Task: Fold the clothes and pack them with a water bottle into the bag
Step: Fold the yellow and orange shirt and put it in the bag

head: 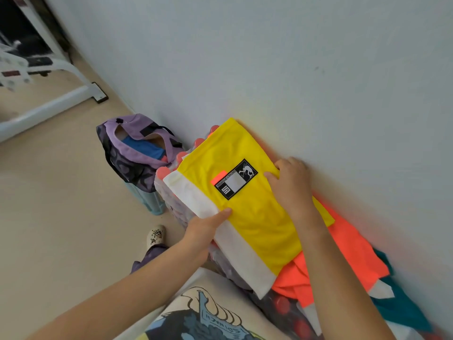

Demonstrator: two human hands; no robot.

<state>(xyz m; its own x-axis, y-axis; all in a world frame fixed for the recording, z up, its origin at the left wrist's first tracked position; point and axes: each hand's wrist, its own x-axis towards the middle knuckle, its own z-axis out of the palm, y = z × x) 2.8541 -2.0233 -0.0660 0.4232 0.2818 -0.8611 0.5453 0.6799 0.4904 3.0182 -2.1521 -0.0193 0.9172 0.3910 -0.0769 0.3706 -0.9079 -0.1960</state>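
Observation:
A folded yellow garment (247, 212) with a white band and a black label lies on packs of red-capped water bottles (171, 190) by the wall. My left hand (206, 229) grips its white near edge, thumb on top. My right hand (291, 185) holds its far edge next to the wall. An orange garment (343, 256) and a teal one (402, 307) lie unfolded under and beside it. The purple bag (137, 150) stands open on the floor to the left, with blue cloth inside.
A white wall (269, 69) runs close along the right. A light blue stool (149, 202) sits under the bag. White metal equipment legs (49, 104) cross the beige floor at upper left. My slippered foot (155, 235) is below the bag.

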